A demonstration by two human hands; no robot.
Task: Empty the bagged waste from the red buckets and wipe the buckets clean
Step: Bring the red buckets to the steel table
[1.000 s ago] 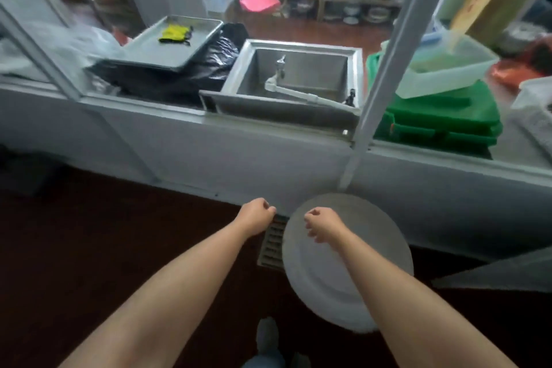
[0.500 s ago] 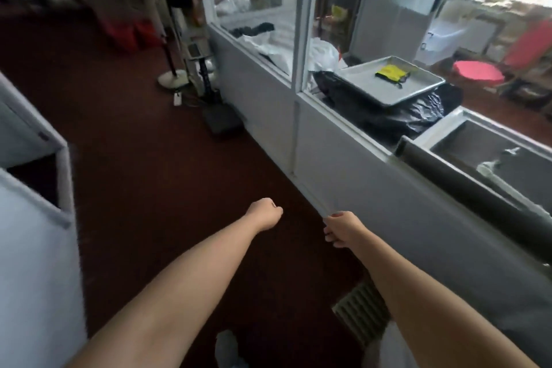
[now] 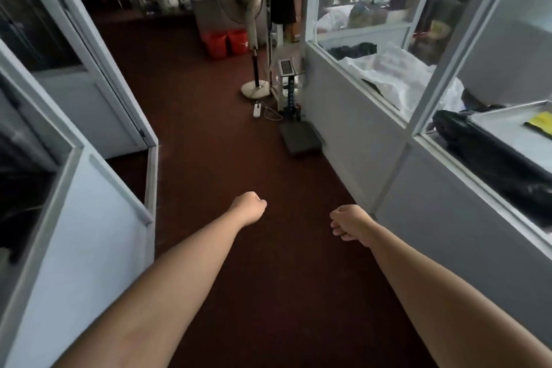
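Observation:
Two red buckets stand side by side on the dark red floor at the far end of the corridor, the left one (image 3: 216, 44) and the right one (image 3: 238, 41), just behind a standing fan. Their insides are hidden from here. Both my arms reach forward low in the view. My left hand (image 3: 250, 207) is curled into a loose fist and holds nothing. My right hand (image 3: 348, 223) is also curled shut, empty, near the foot of the grey partition. Both hands are far from the buckets.
A standing fan (image 3: 252, 36) with a round base and a power strip (image 3: 257, 110) on the floor sit ahead. A platform scale (image 3: 300, 137) lies against the right partition (image 3: 352, 117). A white door panel (image 3: 89, 218) juts in on the left. A metal tray (image 3: 513, 131) on black bags sits behind the window.
My view has swung left, away from the sink and the round lid, down the corridor to the red buckets. Both hands stay curled shut and empty.

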